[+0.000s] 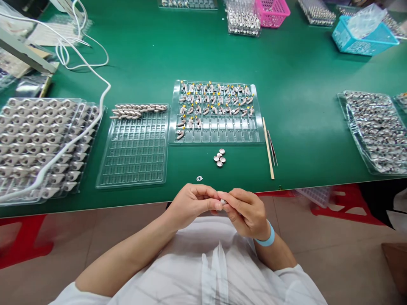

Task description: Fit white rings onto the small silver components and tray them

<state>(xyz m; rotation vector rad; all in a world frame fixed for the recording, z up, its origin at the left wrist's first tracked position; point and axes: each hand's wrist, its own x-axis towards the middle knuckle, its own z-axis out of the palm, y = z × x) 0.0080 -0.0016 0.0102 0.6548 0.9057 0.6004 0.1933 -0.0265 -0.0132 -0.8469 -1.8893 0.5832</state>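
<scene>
Just off the front edge of the table, my left hand (197, 203) and my right hand (244, 212) meet with closed fingertips. Between them they pinch a small light-grey part (223, 202), mostly covered by the fingers. On the mat beyond lies a small cluster of round, cup-like pieces (219, 158). A pair of tiny white rings (199, 178) lies nearer my left hand. Behind these is a clear compartment tray (216, 137), its upper rows filled with curved grey parts bearing yellow bits. A wooden stick (269, 148) and metal tweezers (272, 147) lie to its right.
At left, a clear tray (133, 161) holds grey pieces in its top rows, beside stacked full trays (34, 148) crossed by a white cable (103, 99). Full trays (375, 131) stand at right. Pink (274, 12) and blue baskets (362, 40) sit at the back.
</scene>
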